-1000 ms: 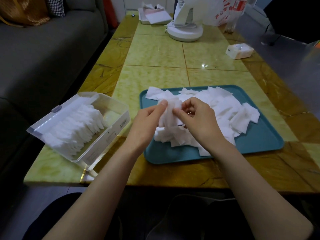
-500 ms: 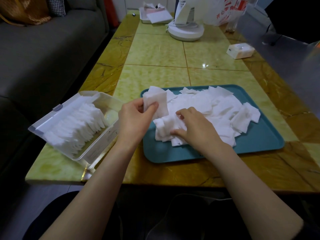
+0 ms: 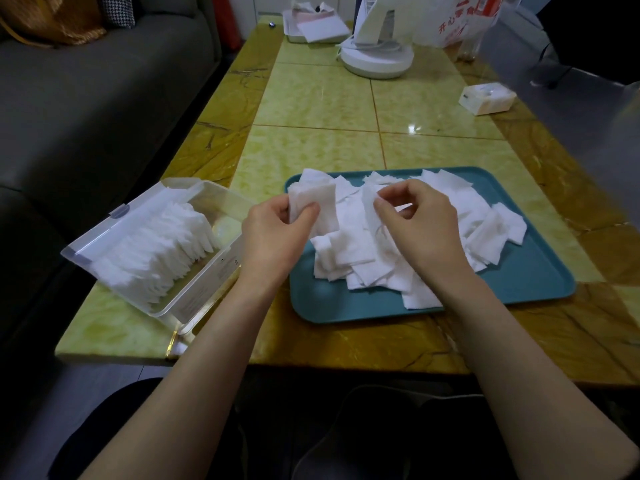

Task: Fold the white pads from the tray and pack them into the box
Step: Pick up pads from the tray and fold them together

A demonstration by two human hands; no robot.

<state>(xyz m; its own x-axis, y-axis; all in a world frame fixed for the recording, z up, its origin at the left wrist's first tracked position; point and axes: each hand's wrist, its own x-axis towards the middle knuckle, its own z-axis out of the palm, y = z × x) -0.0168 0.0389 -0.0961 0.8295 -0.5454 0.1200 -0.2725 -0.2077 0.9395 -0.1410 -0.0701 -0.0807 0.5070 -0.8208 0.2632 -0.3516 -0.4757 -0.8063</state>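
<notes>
Box [image 3: 207, 282] center-left holds one pad row [image 3: 156, 251]; tray [image 3: 519, 282] holds loose pile [image 3: 353, 251]; left grip [image 3: 273, 233] pinches one pad [image 3: 315, 206], right grip [image 3: 422, 226] pinches second pad [image 3: 370, 211].

Fan [image 3: 377, 60] cut off at frame top. Box [image 3: 214, 271] label too small to read. Left hand [image 3: 273, 237] hides part of its pad [image 3: 325, 209]; right hand [image 3: 426, 233] covers the pile [image 3: 349, 251], grip unclear to me.
</notes>
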